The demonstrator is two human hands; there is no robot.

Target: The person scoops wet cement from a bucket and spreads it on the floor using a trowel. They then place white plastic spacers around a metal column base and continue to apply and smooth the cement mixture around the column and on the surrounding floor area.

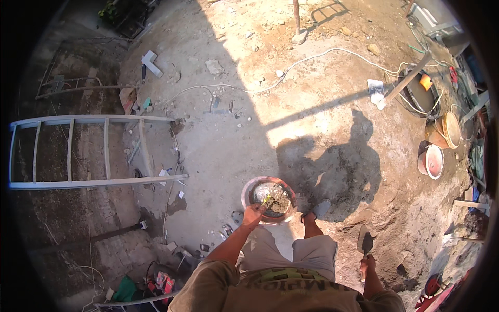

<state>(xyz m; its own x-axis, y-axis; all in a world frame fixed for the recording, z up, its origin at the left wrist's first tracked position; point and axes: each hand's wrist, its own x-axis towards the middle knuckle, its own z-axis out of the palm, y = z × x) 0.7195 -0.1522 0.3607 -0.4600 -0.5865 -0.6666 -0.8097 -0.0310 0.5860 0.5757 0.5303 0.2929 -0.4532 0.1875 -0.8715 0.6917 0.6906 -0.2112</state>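
Note:
My left hand (253, 213) is closed at the near left side of a round reddish bucket (295, 202). Whether its fingers grip the rim or a handle is too small to tell. Inside the bucket lies a lumpy grey-brown mix (280, 200), with a small yellow-green bit beside my fingertips. Low on the right, my right hand (368, 263) is wrapped round the handle of a trowel (366, 242). The trowel's blade points away from me, above brown sandy soil (387, 257).
A metal ladder (93, 181) lies at the left. Several buckets, among them a pinkish one (431, 161), stand at the right near a black tub (419, 93) and a slanting pole (408, 79). A pale hose (306, 58) crosses the ground. Tools and rubble (161, 283) lie lower left.

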